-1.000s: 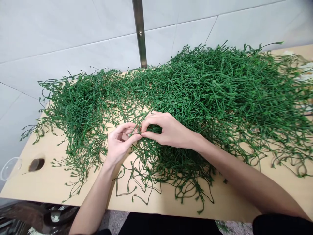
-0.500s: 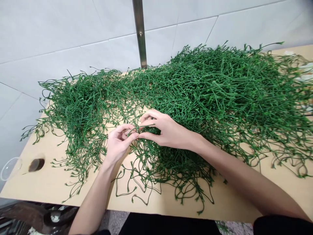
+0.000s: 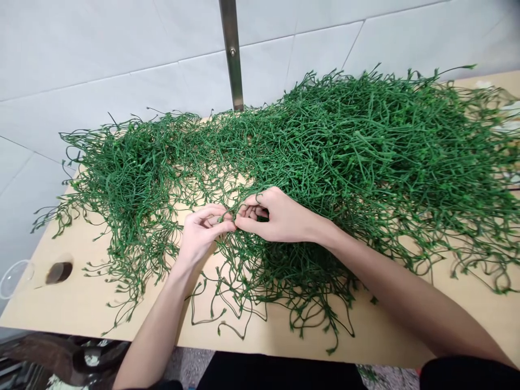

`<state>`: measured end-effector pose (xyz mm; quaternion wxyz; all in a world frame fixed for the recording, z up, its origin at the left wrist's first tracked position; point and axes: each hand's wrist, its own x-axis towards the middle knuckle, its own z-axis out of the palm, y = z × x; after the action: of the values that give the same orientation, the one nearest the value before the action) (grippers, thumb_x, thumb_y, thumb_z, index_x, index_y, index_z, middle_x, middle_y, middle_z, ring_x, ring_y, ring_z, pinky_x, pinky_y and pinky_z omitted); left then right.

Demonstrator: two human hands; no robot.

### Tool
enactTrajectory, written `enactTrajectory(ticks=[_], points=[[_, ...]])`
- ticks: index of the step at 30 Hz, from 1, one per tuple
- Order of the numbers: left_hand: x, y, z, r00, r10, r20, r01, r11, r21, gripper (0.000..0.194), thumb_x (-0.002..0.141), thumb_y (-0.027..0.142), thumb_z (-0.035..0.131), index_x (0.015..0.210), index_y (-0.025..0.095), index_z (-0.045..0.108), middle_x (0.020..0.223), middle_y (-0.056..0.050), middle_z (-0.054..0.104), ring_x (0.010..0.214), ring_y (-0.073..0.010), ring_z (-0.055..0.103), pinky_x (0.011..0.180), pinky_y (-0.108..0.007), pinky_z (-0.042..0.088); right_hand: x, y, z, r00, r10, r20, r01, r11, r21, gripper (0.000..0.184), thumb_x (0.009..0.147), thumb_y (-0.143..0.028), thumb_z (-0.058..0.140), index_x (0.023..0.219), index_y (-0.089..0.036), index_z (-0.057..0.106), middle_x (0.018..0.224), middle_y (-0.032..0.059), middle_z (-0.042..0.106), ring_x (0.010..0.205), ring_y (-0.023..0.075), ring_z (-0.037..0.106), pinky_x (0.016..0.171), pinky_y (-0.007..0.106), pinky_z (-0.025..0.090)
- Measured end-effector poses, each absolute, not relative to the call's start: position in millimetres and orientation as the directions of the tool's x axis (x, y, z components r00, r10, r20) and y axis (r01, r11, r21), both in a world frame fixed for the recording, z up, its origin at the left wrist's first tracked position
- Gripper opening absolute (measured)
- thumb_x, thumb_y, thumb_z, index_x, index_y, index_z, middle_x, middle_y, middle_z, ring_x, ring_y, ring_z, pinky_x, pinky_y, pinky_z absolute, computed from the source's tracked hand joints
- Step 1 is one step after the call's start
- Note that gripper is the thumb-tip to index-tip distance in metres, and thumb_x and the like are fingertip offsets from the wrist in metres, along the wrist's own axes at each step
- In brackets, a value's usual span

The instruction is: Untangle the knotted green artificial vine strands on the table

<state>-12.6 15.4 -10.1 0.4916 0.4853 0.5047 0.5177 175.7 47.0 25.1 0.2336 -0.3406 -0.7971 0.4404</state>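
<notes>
One large tangle of green stems (image 3: 325,162) covers most of the bench (image 3: 81,303), spilling toward its front and left edges. Two hands meet at the tangle's front middle: left hand (image 3: 201,235) and right hand (image 3: 280,219), each grip pinched narrow on a single stem (image 3: 231,208) between them. One metal post (image 3: 232,54) stands against the tiled wall (image 3: 101,54) behind. One hole (image 3: 59,272) and one clear cup rim (image 3: 14,279) sit far left — bare bench remains along the front edge.

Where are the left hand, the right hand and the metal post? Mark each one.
left hand (image 3: 202,234), head view, on the palm below the pinching fingers.
right hand (image 3: 284,219), head view, on the back of the hand.
metal post (image 3: 232,54), head view, on its flat front, by the screw.
</notes>
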Motion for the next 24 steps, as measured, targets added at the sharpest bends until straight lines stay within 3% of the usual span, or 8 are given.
enactTrajectory(ticks=[6,9,14,17,20,24], points=[[-11,15,-9,-0.035,0.997,0.075,0.024,-0.074,0.997,0.023,0.043,0.016,0.091,0.057,0.017,0.073,0.071,-0.001,0.068,0.059,-0.0099,0.061,0.054,-0.021,0.051,174,46,27,-0.648,0.761,0.029,0.403,0.374,-0.835,0.037,0.082,-0.027,0.054,0.054,-0.018,0.032,0.052,-0.0071,0.033,0.051,0.0055,0.027,0.055,0.025,0.027],[-9,13,-5,-0.023,0.999,0.049,0.074,-0.047,0.996,0.024,0.044,0.018,0.091,0.056,0.016,0.071,0.066,-0.001,0.068,0.055,-0.0086,0.056,0.049,-0.020,0.046,175,45,25,-0.652,0.758,0.032,0.375,0.359,-0.855,0.035,0.080,-0.026,0.053,0.053,-0.018,0.032,0.052,-0.0069,0.034,0.051,0.0057,0.027,0.053,0.025,0.026],[-6,10,-2,0.022,0.991,-0.135,0.057,0.134,0.989,0.028,0.047,0.025,0.090,0.063,0.016,0.069,0.062,0.000,0.067,0.052,-0.0087,0.054,0.049,-0.021,0.045,175,46,22,-0.658,0.751,0.047,0.363,0.372,-0.854,0.030,0.077,-0.023,0.053,0.055,-0.019,0.033,0.052,-0.0070,0.031,0.052,0.0064,0.024,0.052,0.024,0.024],[-10,10,-4,0.132,0.970,-0.205,0.078,0.196,0.978,0.027,0.053,0.025,0.088,0.067,0.015,0.068,0.053,0.004,0.058,0.044,-0.0050,0.043,0.043,-0.019,0.034,173,47,22,-0.660,0.750,0.044,0.388,0.390,-0.835,0.028,0.075,-0.020,0.053,0.055,-0.018,0.033,0.052,-0.0072,0.030,0.053,0.0067,0.024,0.053,0.024,0.023],[-14,10,-7,0.207,0.956,-0.210,0.122,0.188,0.975,0.022,0.060,0.025,0.083,0.069,0.014,0.066,0.047,0.008,0.045,0.040,-0.0026,0.030,0.040,-0.018,0.020,172,47,20,-0.688,0.725,0.035,0.372,0.393,-0.841,0.022,0.074,-0.018,0.052,0.056,-0.018,0.038,0.054,-0.0068,0.032,0.054,0.0068,0.026,0.053,0.023,0.024],[-15,9,-10,0.225,0.964,-0.144,0.156,0.110,0.982,0.015,0.062,0.017,0.075,0.070,0.014,0.063,0.058,0.005,0.054,0.043,-0.0025,0.033,0.041,-0.018,0.022,168,44,14,-0.704,0.704,0.095,0.348,0.458,-0.818,0.019,0.074,-0.018,0.053,0.058,-0.017,0.043,0.053,-0.0071,0.031,0.052,0.0064,0.026,0.052,0.021,0.025]])
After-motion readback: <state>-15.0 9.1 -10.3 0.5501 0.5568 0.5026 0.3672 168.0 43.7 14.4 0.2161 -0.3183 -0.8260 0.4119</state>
